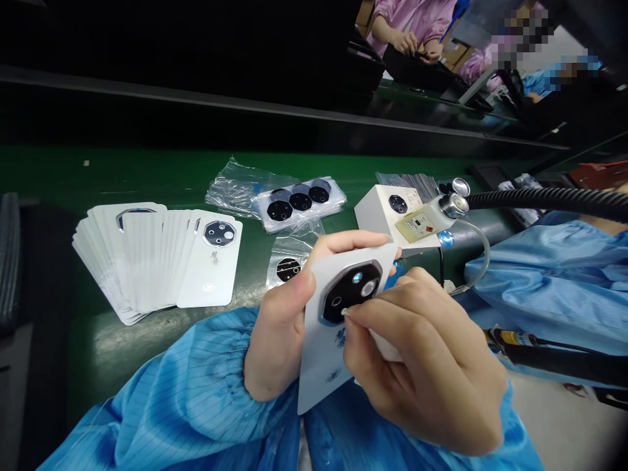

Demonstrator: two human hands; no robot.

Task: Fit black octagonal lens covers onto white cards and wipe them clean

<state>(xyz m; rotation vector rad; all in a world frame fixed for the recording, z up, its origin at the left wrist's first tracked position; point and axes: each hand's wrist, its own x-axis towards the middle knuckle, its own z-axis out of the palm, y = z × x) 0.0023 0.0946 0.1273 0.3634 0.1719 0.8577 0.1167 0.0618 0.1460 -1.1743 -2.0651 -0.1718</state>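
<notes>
- Head view, my left grip (279,327): narrow and closed on the white backing card (318,369), with the thumb on its face and the fingers behind its upper edge. The card is tilted and held up over the near edge of the worktop (122,171).
- My right grip (422,360) is narrow too, its fingertips (346,313) at the lower edge of the octagonal black lens cover (350,291) on the card. I cannot tell whether they pinch it or only press.
- Toward the worktop's left end lies a fanned stack of white cards (142,255). Near the far edge, a clear plastic bag (240,186) sits beside a strip of black lens covers (299,199).
- Toward the right end stands a white box (377,212), with a black hose (549,199) running from it.
- A slipping nail could scratch the glossy cover or leave a smear.
- Too much thumb pressure could flex the card and lift the cover, or shift it out of square.
- My right wrist could catch the thin, clear tube (478,252) by the box and jolt the card.
</notes>
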